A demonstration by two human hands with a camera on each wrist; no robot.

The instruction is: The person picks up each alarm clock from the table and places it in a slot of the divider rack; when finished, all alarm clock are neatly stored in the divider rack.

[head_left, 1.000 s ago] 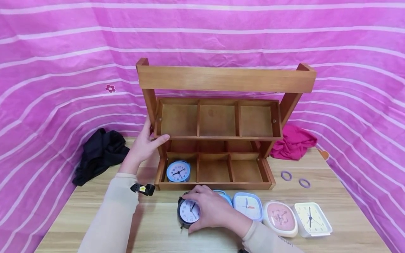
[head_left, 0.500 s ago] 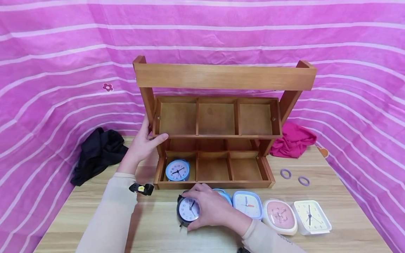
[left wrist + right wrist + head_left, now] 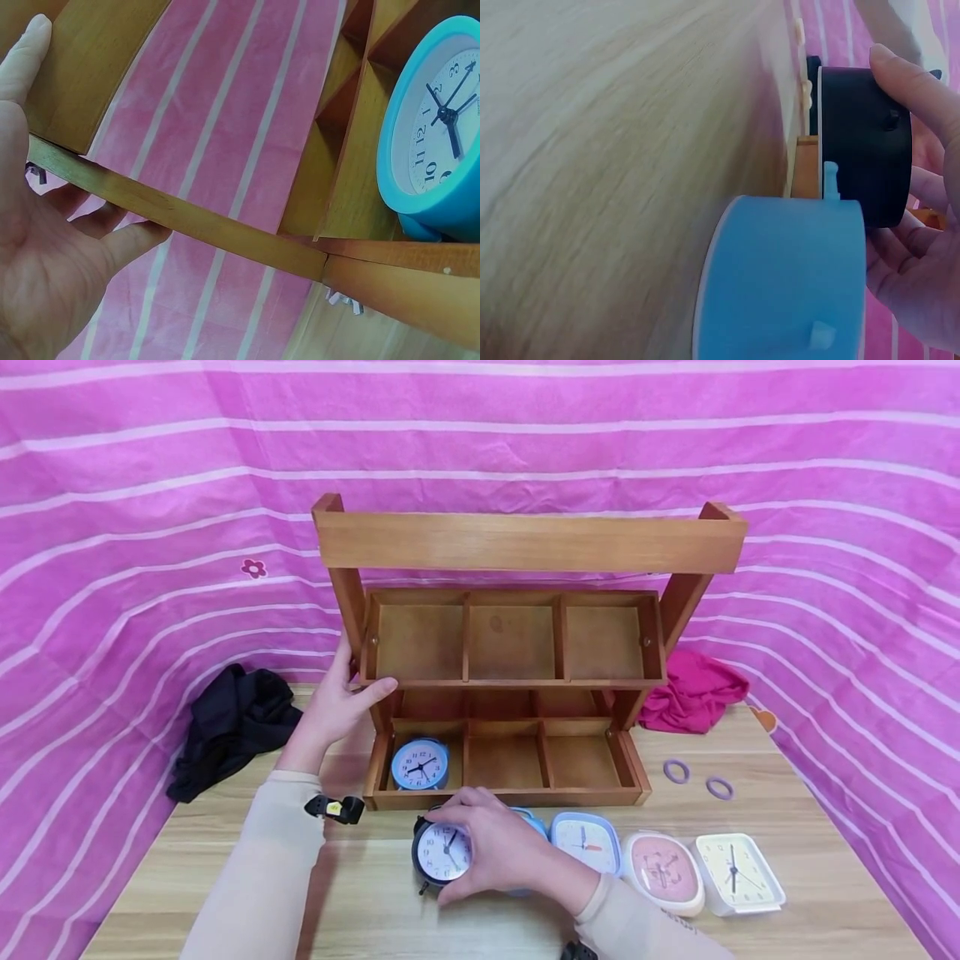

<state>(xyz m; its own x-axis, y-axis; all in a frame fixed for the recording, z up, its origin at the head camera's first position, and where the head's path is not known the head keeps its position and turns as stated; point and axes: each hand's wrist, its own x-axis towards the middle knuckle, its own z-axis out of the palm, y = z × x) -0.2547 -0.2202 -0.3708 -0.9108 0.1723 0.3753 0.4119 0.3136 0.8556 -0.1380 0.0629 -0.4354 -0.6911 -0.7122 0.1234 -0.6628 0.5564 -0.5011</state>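
A wooden two-tier shelf [image 3: 525,543] stands on the table, each tier split into three compartments. My left hand [image 3: 341,697] grips its left side, thumb on the upper tier's front edge; in the left wrist view the fingers [image 3: 127,240] curl behind a slat [image 3: 225,229]. A round blue clock [image 3: 420,764] [image 3: 439,142] sits in the lower left compartment. My right hand [image 3: 480,852] grips a black round alarm clock [image 3: 441,853] [image 3: 862,142] in front of the shelf. A blue clock [image 3: 534,821] [image 3: 780,277] is half hidden behind that hand.
To the right on the wooden table [image 3: 375,927] lie a light-blue square clock [image 3: 587,843], a pink clock [image 3: 663,870] and a white clock [image 3: 738,870]. Black cloth [image 3: 232,722] lies left, pink cloth [image 3: 697,689] back right, with two purple rings [image 3: 677,770] near it.
My right hand has shifted the black clock slightly to the left and up. The left hand keeps its hold on the shelf.
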